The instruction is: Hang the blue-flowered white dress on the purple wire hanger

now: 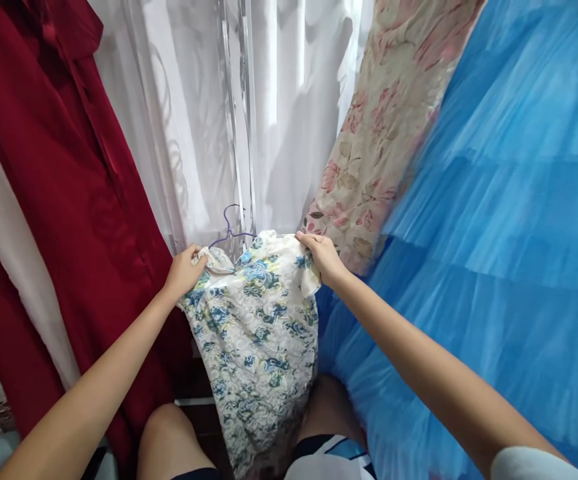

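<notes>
A short-sleeved white garment with blue and green flowers (263, 333) hangs from a purple wire hanger (229, 230) in front of me. My left hand (185, 270) is closed on its left shoulder, beside the collar. At the opposite shoulder my right hand (321, 253) pinches the cloth, with the short sleeve just below the fingers. The hanger's hook rises above the neckline, and most of its bar is hidden inside the garment. The lower part of the garment drops between my knees.
Dark red cloth (63, 173) hangs on the left. White curtains (289, 120) with a metal pole (241, 113) are behind the garment. A pink-flowered beige cloth (379, 133) and layered blue tulle (509, 267) fill the right side.
</notes>
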`<state>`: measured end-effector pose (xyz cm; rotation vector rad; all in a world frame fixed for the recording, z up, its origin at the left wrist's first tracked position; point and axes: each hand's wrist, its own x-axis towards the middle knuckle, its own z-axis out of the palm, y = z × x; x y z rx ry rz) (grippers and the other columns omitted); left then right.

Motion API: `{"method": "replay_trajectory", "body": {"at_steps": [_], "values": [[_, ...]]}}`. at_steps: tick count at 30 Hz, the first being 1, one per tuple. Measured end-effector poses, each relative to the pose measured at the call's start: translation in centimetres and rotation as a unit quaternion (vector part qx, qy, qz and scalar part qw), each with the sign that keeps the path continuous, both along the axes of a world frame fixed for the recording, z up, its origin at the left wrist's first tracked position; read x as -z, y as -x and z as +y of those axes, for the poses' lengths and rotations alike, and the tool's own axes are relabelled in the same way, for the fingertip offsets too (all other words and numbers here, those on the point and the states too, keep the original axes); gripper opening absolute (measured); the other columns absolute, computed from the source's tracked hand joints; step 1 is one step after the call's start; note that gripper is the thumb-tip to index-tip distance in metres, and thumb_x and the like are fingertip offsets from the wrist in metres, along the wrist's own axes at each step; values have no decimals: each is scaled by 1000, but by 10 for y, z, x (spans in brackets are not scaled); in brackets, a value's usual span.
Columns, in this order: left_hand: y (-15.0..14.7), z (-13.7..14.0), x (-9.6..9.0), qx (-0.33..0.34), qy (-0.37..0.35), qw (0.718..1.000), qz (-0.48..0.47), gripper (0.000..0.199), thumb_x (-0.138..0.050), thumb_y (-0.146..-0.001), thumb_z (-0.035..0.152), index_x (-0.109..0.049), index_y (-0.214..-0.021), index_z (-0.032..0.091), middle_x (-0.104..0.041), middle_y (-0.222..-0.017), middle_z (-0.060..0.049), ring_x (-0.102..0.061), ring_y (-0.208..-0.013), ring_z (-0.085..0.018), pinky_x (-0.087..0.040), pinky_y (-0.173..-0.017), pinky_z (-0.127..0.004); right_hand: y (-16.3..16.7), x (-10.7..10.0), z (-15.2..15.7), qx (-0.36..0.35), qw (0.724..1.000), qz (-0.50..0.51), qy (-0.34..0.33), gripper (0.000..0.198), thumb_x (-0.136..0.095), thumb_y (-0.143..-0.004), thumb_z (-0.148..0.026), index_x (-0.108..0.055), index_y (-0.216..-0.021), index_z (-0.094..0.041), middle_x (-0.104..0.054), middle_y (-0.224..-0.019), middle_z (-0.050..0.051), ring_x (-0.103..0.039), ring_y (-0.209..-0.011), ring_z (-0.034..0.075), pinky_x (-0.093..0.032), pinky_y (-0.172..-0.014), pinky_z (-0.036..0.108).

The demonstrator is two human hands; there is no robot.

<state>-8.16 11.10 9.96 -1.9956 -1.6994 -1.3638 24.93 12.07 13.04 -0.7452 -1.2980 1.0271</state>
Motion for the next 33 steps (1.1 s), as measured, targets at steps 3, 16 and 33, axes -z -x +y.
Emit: {"method": "replay_trajectory", "body": {"at_steps": [3,16,33], "values": [[-7,10,14,-19,-11,1000,-13,19,-49,-86,29,-61,-97,19,-68,-89,-4,-62,-82,-21,-41,-73,-28,4,4,-15,-19,999,-19,-19,35,-67,-76,-51,-57,-66,-19,-58,-59,-1,-52,-54,14,-40,-52,25],[-15,37,13,-68,55,996,20,28,-42,-92,38,-63,-92,20,-69,-90,-11,-63,-86,-28,-38,-66,-30,9,-22,-26,-93,996,-12,8,31,-67,-76,-49,-58,-72,-20,-60,-62,-1,-54,-58,16,-45,-59,27],[0,14,29,-55,29,997,-41,29,-41,-92,39,-62,-95,18,-68,-88,-10,-63,-83,-26,-41,-68,-29,20,-25,-37,-113,983,-98,-108,40,-57,-85,-57,-63,-77,-18,-64,-74,0,-60,-75,17,-48,-71,26]]}}
